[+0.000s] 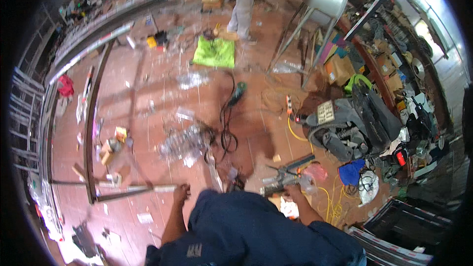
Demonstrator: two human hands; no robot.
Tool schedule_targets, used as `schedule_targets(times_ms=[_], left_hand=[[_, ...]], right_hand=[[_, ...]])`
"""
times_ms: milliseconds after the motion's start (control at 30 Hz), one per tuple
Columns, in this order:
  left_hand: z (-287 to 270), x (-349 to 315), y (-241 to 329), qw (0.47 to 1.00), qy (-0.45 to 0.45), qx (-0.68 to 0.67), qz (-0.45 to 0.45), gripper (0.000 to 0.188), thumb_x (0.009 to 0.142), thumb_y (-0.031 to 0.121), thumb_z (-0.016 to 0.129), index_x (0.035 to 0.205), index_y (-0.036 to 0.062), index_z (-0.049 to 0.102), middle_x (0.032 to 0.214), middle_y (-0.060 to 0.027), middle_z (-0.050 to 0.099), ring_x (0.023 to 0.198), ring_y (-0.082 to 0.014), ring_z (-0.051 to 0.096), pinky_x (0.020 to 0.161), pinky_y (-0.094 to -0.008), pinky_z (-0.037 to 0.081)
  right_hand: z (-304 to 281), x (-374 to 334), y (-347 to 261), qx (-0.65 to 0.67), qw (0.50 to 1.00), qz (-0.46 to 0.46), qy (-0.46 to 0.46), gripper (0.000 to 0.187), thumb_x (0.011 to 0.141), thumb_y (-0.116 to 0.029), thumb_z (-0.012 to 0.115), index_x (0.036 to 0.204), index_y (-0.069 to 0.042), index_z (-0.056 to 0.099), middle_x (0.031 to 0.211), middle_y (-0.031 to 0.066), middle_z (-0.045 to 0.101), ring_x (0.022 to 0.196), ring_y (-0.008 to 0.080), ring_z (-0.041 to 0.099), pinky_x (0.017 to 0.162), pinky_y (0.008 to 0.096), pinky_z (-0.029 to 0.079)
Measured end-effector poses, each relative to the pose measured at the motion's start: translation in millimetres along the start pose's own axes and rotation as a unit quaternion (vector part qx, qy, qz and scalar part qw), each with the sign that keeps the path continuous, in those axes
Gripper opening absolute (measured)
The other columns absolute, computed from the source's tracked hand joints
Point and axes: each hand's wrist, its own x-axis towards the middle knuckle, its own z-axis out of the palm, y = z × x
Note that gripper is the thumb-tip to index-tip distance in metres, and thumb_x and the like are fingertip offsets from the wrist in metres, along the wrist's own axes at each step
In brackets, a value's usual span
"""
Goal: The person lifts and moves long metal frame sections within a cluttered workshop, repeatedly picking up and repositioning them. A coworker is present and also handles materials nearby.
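Note:
Low on the left, my left hand (182,195) hangs with its fingers loosely bent and apart, beside the pale end of a long metal bar (165,188). I see nothing in its grasp. My right hand (294,193) reaches down to a cluster of hand tools (281,176) on the floor, among them what look like pliers with orange grips. Its fingers are small and blurred against the tools, so whether they grip one is unclear. A crumpled pink plastic bag (316,171) lies just beyond that hand.
A fallen-looking dark motor scooter (362,125) stands at the right, near a yellow cable (332,204). Ahead lie clear plastic wrap (187,142), a green power tool (238,93) with its cord and a lime cloth (214,52). A person (242,7) stands beyond. A metal frame (91,118) spans the left.

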Motion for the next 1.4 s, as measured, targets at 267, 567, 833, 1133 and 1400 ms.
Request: schedule_targets(times_ms=[267, 567, 833, 1133, 1400], left_hand=[[-13, 26, -3, 0.998, 0.033, 0.055, -0.027, 0.046, 0.095, 0.037, 0.074, 0.124, 0.0012, 0.073, 0.090, -0.0096, 0.073, 0.073, -0.0218, 0.072, 0.057, -0.0354, 0.055], [26, 133, 28, 0.925, -0.071, 0.355, 0.119, 0.048, 0.091, 0.049, 0.071, 0.109, 0.0050, 0.081, 0.114, -0.0232, 0.076, 0.109, -0.0393, 0.073, 0.094, -0.0464, 0.057], [-11, 215, 194, 0.973, -0.059, 0.221, -0.038, 0.054, 0.087, 0.046, 0.077, 0.116, 0.0010, 0.078, 0.111, -0.0235, 0.077, 0.106, -0.0374, 0.075, 0.094, -0.0451, 0.058], [-11, 288, 343, 0.967, 0.040, 0.235, 0.088, 0.051, 0.091, 0.043, 0.073, 0.119, 0.0007, 0.077, 0.113, -0.0235, 0.077, 0.107, -0.0374, 0.075, 0.095, -0.0450, 0.057], [52, 329, 371, 0.976, 0.126, 0.180, 0.008, 0.048, 0.090, 0.043, 0.075, 0.113, 0.0017, 0.079, 0.090, -0.0172, 0.078, 0.074, -0.0277, 0.076, 0.073, -0.0419, 0.060]], right_hand=[[-53, -70, -21, 0.111, 0.987, 0.036, 0.111, 0.045, 0.098, -0.053, 0.063, 0.115, -0.012, 0.058, 0.075, 0.0078, 0.059, 0.054, 0.0250, 0.059, 0.049, 0.0377, 0.052], [98, 9, -48, -0.113, 0.992, -0.043, -0.042, 0.028, 0.098, -0.037, 0.062, 0.089, -0.011, 0.067, 0.072, 0.0042, 0.061, 0.059, 0.0173, 0.059, 0.054, 0.0333, 0.048], [237, 70, -250, -0.325, 0.930, -0.125, -0.120, 0.034, 0.097, -0.031, 0.054, 0.090, -0.006, 0.075, 0.073, 0.0079, 0.066, 0.070, 0.0197, 0.067, 0.066, 0.0346, 0.053], [234, 146, -398, 0.015, 0.993, -0.105, 0.051, 0.017, 0.099, -0.023, 0.061, 0.088, -0.010, 0.064, 0.072, 0.0076, 0.064, 0.062, 0.0222, 0.066, 0.053, 0.0338, 0.052], [205, 247, -444, -0.145, 0.987, -0.007, -0.068, 0.017, 0.099, -0.023, 0.062, 0.087, -0.010, 0.063, 0.072, 0.0075, 0.062, 0.063, 0.0230, 0.066, 0.053, 0.0369, 0.051]])
